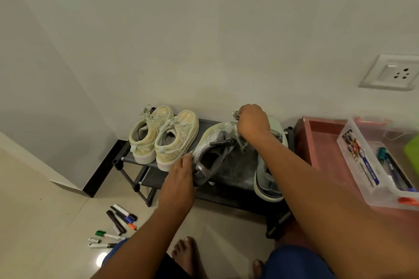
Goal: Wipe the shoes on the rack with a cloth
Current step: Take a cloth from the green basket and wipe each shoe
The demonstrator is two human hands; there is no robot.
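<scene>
Pale wall and glossy tiled floor frame the low dark rack (pixel 140 179) in front of you, with 4 shoes on its top shelf. The one relation to keep in mind: the grey shoe (pixel 210 161) lies between your 2 hands, its long axis running away from you and a little to the right, heel opening toward you, toe toward the wall.

Your left hand (pixel 179 174) is at the near end, fingers curled against the heel's left side, steadying it. Your right hand (pixel 252 123) is at the far end, above the toe, clenched on a bunched grey cloth (pixel 235 115) that pokes out past your knuckles. I cannot tell whether the cloth is touching the upper or held just over it.

So the cloth hand is nearer the toe, and a wipe would probably run from there back along the shoe toward your left hand. The shoe's partner (pixel 268 179) sits just right of your right forearm. The 2 yellowish shoes (pixel 163 138) stand beyond and left of your left hand, apart from it.
</scene>
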